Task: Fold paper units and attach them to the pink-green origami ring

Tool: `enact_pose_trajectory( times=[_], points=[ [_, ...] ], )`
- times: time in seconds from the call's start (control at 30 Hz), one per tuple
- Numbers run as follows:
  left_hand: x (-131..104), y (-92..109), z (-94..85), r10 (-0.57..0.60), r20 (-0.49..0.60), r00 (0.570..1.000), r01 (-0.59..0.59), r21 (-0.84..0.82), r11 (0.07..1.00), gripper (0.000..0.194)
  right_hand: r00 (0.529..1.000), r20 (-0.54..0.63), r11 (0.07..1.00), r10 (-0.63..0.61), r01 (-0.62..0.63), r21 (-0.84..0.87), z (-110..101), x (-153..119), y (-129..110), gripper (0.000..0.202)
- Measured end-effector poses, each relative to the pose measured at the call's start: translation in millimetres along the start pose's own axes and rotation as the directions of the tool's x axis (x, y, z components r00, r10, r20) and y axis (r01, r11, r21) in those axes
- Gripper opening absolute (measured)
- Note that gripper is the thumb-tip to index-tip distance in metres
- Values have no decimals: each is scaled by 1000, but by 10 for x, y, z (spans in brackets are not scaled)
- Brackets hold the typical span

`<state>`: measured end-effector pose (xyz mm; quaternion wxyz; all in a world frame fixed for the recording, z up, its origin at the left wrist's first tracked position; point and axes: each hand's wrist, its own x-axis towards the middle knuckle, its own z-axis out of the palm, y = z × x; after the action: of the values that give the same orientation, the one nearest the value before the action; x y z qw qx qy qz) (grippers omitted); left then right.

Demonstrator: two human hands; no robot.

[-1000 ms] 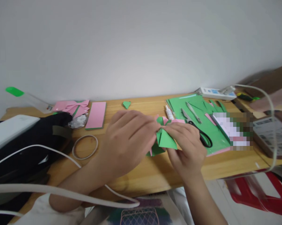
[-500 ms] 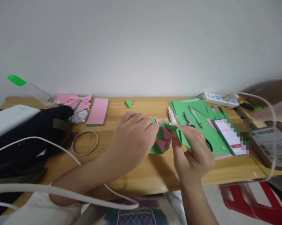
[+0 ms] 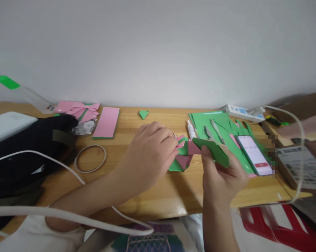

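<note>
"What is your left hand (image 3: 152, 157) doing?"

"It's closed on the left side of a folded paper piece (image 3: 182, 159) in pink and green. My knuckles face up and hide most of the grip, so I can't show you exactly where the fingertips press."

"And the right hand (image 3: 223, 168)?"

"Clamped on a green flap (image 3: 214, 151), thumb on the near side and the other fingers behind. A short pink stretch (image 3: 194, 147) runs from the flap back into the rest of the piece."

"So the piece is where?"

"Between my two hands, over the wooden table (image 3: 142, 206). Whether its underside touches the wood, I can't tell."

"What lies past your hands?"

"A small white tube (image 3: 191, 130) just beyond the piece, and a little green folded bit (image 3: 143, 114) well beyond my left hand."

"To the right?"

"Green sheets (image 3: 199, 122) reach from behind my right hand, with scissors (image 3: 208, 133) on them, partly hidden. A lit phone (image 3: 256, 155) is near that hand, on its right."

"And left?"

"A pale ring (image 3: 90, 172) lies to the left of my left hand. Farther off are a pink rectangular stack (image 3: 106, 122) and, beyond that, a pink folded bow (image 3: 84, 112)."
</note>
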<state>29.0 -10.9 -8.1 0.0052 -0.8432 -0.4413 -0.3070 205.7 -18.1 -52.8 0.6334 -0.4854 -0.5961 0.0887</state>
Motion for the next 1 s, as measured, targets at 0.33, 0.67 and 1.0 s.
enact_pose_trajectory(
  times=[0.33,0.67,1.0],
  points=[
    [35,-64,107,-52,-70,996,45,-97,994,18,997,69,998,-19,15,61,-59,24,11,32],
    [35,-142,105,-141,-89,986,135,-65,989,20,985,15,980,170,-171,106,-65,78,23,17],
    [68,-168,103,-144,-71,987,139,-69,988,22,995,23,992,93,-94,87,50,152,-10,9]
  ],
)
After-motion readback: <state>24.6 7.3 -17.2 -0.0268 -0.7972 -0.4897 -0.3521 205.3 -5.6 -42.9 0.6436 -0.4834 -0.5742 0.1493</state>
